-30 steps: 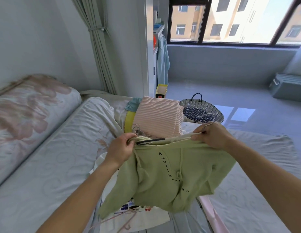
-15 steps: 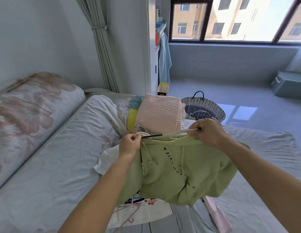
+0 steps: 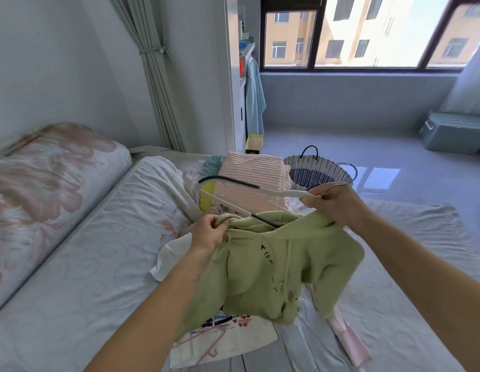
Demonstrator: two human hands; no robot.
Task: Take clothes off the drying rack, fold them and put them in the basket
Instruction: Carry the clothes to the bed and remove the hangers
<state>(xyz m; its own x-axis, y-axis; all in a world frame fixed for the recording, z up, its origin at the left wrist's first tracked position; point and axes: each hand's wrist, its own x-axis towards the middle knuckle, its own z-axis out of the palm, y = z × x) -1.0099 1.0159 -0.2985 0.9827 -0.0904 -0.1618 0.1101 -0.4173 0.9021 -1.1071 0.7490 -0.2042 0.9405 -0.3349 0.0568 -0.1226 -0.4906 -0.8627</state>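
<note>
Step in hand: a hanger (image 3: 260, 190) is being drawn out of the green hoodie (image 3: 260, 277), before any folding.

The hoodie is held above the bed (image 3: 86, 264), at 6 o'clock from the view's centre. Its neck edge is pinched in the curled fingers of the left hand (image 3: 209, 232). The right hand (image 3: 338, 202) is clamped on the hanger near its hook. One black-padded arm is free and points toward 10 o'clock. The other is seen entering the neck opening.

The basket (image 3: 300, 163) stands beyond the bed at 1 o'clock, with no clothes visible in it. A pink folded pile (image 3: 249, 173) lies just beside it at 12 o'clock. A white printed shirt (image 3: 233, 342) lies under the hoodie. No drying rack is seen.

Next move, as judged: the remaining arm must be tilted clear of the neck while the collar is held open. The hanger must then be set aside and the hoodie laid flat.

Change noted: half a second ago the hanger lay level along the neck. It has since been raised and swung upward, one arm exposed. The left-hand grip is unchanged.
</note>
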